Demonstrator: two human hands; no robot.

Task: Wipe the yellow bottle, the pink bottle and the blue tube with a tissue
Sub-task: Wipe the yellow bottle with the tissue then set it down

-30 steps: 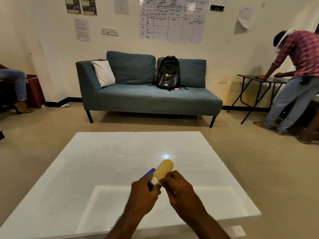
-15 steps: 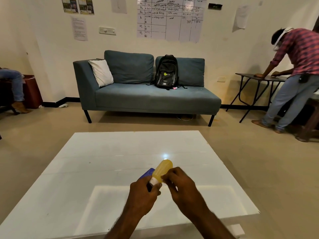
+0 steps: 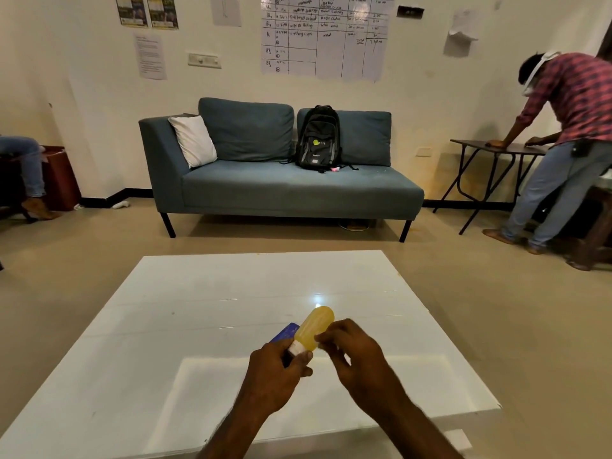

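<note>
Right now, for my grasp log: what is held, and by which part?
Left hand grips yellow bottle at its white cap end; right hand touches its side.

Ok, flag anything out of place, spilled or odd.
Nothing spilled or damaged. The left hand holds the yellow bottle tilted, cap end down, blue tube behind it. Odd: no pink bottle in view, no tissue clearly visible.
</note>
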